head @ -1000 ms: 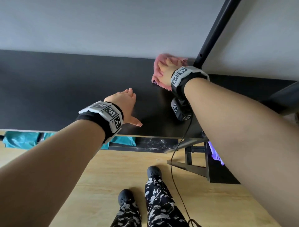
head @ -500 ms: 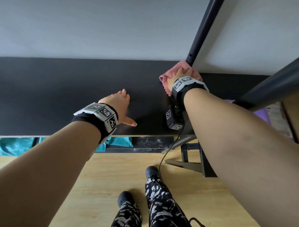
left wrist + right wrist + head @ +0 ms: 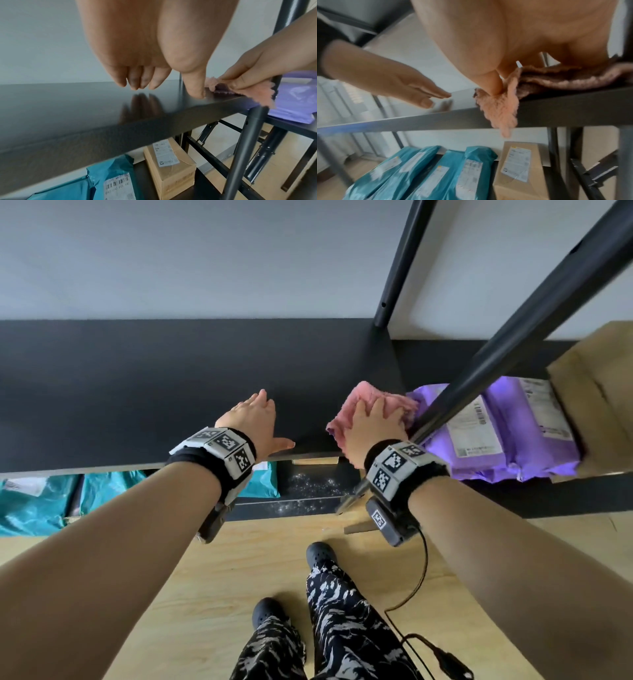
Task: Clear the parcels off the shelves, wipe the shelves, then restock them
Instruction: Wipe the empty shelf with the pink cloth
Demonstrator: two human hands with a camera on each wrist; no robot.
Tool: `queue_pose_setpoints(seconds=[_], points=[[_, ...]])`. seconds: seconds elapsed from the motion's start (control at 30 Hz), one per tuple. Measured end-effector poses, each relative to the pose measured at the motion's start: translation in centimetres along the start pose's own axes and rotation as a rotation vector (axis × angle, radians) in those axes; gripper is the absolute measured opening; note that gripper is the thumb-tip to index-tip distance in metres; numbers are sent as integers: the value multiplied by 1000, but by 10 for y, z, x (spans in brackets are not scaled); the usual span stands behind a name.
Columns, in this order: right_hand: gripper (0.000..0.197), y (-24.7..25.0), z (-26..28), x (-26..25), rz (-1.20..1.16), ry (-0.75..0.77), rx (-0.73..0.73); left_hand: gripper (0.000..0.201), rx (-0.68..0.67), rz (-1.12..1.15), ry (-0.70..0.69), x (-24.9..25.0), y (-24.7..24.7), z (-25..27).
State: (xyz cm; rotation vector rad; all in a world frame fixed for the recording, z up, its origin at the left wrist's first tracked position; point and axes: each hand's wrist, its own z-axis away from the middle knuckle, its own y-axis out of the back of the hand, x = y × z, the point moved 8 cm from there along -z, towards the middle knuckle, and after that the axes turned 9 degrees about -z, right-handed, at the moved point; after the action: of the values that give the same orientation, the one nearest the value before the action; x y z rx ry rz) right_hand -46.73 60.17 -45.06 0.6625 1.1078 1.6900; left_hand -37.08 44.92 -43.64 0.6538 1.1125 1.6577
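From the head view, your right hand (image 3: pixel 371 426) lies on the pink cloth (image 3: pixel 363 402) at the near right corner of the black shelf (image 3: pixel 137 392), fingers spread over it and the thumb tucked at its side. Your left hand (image 3: pixel 255 422) is flat and holds nothing, fingers straight, thumb out along the near edge. To the right, past the slanted black post (image 3: pixel 513 337), a purple parcel (image 3: pixel 534 433) lies just beside the cloth. The far and left parts of the shelf are bare, so there is open room there.

The left wrist view shows what the head view cannot: your left fingertips (image 3: pixel 137 85) hover just over the surface, with their reflection under them, and only the thumb seems to touch. It shows also a cardboard box (image 3: pixel 171 166) and a teal parcel (image 3: pixel 109 174) on the lower shelf.

The right wrist view shows the cloth (image 3: pixel 501 108) hanging over the near edge, your thumb pressing into it. Below stand several teal parcels (image 3: pixel 436 175) and a box.

Half a second ago the cloth was at the far corner by the upright post; now your right hand has come to the near edge.
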Motion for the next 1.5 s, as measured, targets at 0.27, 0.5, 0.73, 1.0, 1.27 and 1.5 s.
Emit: queue_pose_setpoints(seconds=[0.27, 0.5, 0.73, 1.0, 1.27, 1.5], points=[[72, -38, 33, -41, -9, 347, -27, 86, 7, -30, -36, 3, -15, 24], [66, -4, -4, 8, -12, 85, 83, 95, -49, -127, -57, 3, -31, 38], [74, -36, 38, -11, -69, 83, 115, 87, -77, -199, -78, 4, -31, 40], [69, -6, -3, 5, -91, 22, 94, 82, -113, -243, -59, 5, -30, 41], [67, -20, 25, 3, -107, 39, 108, 80, -108, -226, -31, 8, -28, 42], [68, 2, 6, -3, -121, -39, 47, 82, -113, -217, -4, 6, -35, 39]])
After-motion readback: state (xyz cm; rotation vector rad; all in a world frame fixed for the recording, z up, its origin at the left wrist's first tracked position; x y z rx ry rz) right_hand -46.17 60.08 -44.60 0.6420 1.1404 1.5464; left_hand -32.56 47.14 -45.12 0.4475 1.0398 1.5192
